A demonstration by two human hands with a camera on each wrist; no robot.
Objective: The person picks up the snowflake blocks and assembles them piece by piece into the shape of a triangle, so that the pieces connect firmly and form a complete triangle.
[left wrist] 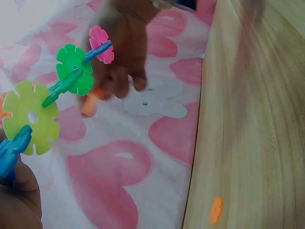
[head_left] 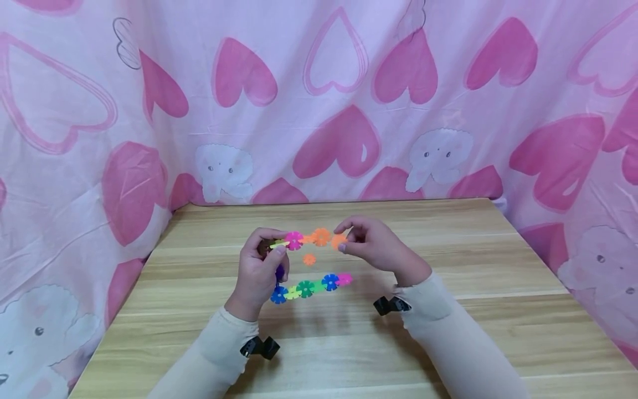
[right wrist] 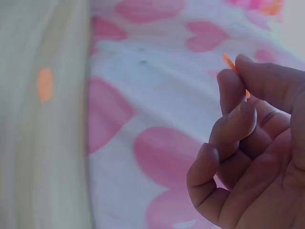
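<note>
My left hand (head_left: 251, 277) grips a curved chain of flower-shaped plastic discs slotted into one another. One arm of it ends in a pink disc (head_left: 294, 240) and an orange disc (head_left: 321, 237); the other runs through a green disc (head_left: 305, 288) and a blue disc (head_left: 330, 282) to a pink end. Fingers hide the chain's middle. Between thumb and forefinger, my right hand (head_left: 376, 246) pinches a single orange disc (right wrist: 228, 61), close to the chain's orange end. Whether the two touch, I cannot tell. In the left wrist view, a yellow-green disc (left wrist: 31, 114) is nearest.
A loose orange disc (head_left: 309, 259) lies on the wooden table (head_left: 149, 305), below and between the hands. Pink heart-patterned curtain (head_left: 279, 138) hangs along the table's back and sides. Each wrist carries a small black camera (head_left: 260, 347).
</note>
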